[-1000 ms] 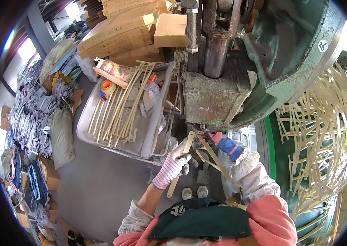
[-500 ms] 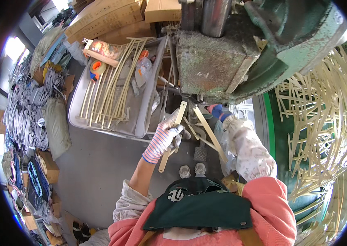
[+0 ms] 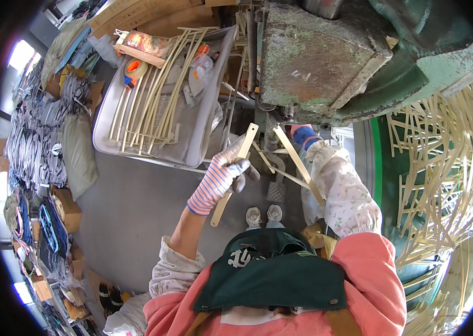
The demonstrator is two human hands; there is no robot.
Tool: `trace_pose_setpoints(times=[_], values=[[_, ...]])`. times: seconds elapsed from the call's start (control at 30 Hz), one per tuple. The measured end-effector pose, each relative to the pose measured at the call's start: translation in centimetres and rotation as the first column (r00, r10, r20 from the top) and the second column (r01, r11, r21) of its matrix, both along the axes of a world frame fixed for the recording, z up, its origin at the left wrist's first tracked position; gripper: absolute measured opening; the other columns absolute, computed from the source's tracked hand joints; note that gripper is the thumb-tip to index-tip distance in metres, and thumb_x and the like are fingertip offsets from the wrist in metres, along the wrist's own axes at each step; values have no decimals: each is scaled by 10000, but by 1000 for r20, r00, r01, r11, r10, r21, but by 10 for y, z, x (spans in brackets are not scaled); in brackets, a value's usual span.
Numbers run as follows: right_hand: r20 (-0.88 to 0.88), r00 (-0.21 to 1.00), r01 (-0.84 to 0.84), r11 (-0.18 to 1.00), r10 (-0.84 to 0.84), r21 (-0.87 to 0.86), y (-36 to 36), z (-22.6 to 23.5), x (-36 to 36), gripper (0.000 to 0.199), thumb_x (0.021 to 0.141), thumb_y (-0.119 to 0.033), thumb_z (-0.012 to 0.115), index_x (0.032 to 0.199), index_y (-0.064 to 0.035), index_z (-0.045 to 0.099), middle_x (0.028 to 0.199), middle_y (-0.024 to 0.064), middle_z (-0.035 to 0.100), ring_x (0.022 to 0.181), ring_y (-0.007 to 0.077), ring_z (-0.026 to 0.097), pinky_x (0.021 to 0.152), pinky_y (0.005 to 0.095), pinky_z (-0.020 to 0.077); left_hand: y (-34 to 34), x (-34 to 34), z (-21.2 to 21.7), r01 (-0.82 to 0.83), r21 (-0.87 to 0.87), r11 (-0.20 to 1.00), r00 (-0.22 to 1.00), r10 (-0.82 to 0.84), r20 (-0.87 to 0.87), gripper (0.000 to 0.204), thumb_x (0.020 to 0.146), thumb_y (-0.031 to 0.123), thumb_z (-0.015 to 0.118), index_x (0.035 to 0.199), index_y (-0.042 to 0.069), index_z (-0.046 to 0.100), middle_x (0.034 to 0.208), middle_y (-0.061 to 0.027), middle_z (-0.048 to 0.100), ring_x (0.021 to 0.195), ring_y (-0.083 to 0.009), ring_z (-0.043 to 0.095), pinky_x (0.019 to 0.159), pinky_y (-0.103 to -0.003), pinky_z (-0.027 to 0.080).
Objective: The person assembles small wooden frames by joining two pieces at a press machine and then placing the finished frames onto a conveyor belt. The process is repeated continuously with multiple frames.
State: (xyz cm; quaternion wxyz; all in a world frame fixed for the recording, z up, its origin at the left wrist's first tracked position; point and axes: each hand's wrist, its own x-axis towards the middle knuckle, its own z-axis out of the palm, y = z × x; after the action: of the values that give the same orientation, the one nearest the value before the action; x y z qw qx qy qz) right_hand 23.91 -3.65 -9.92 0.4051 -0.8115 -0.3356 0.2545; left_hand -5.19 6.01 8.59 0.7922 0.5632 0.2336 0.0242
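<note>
Because a mid-length hold presumably keeps it balanced, the pale strip stays pinched in the left hand before the green press, whose lower edge partly hides the right hand, its grip unclear, near a second strip.

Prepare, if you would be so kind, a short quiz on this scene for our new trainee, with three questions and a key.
1. Multiple choice: What does the left hand hold?
A) a cardboard box
B) a pale flat strip
C) a plastic bag

2. True or false: The tape dispenser lies in the plastic tub.

3. Count: How many white shoes show just below the textured foot pedal in the picture?

Key: 1. B; 2. True; 3. Two.
</note>
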Motion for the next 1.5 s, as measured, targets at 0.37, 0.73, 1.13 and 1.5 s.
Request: trace_pose_setpoints(times=[0.37,0.73,1.13,1.5], values=[[-88,994,-61,996,67,59,-12,24,-4,293,936,-213,447,1152,-40,541,1041,116,622,906,230,587,793,337,485,-15,12,-2,-25,-12,1000,1000,25,12,411,896,55,502,1306,71,469,743,-82,652,427,-57,470,394,-189,362],[-29,974,-217,965,223,144,-11,54,-30,315,939,-248,429,1168,-59,536,1067,107,616,923,242,581,801,338,477,-17,22,-6,-8,-113,994,998,15,61,494,898,37,489,1375,138,406,735,-98,649,407,-71,477,368,-194,345],[106,975,-195,981,195,-10,-58,97,-60,555,747,-254,703,1204,-27,485,1097,170,558,981,280,562,826,356,466,-13,35,4,130,-118,984,984,-113,140,509,894,17,478,1385,116,387,741,-82,640,452,-35,449,418,-181,356],[601,785,-58,985,147,-165,-53,116,-96,670,765,-279,624,1285,52,359,997,230,619,997,337,598,816,404,486,14,40,-6,283,-144,948,959,-275,75,513,877,-12,467,1370,124,424,903,27,583,471,-41,402,430,-184,370]])
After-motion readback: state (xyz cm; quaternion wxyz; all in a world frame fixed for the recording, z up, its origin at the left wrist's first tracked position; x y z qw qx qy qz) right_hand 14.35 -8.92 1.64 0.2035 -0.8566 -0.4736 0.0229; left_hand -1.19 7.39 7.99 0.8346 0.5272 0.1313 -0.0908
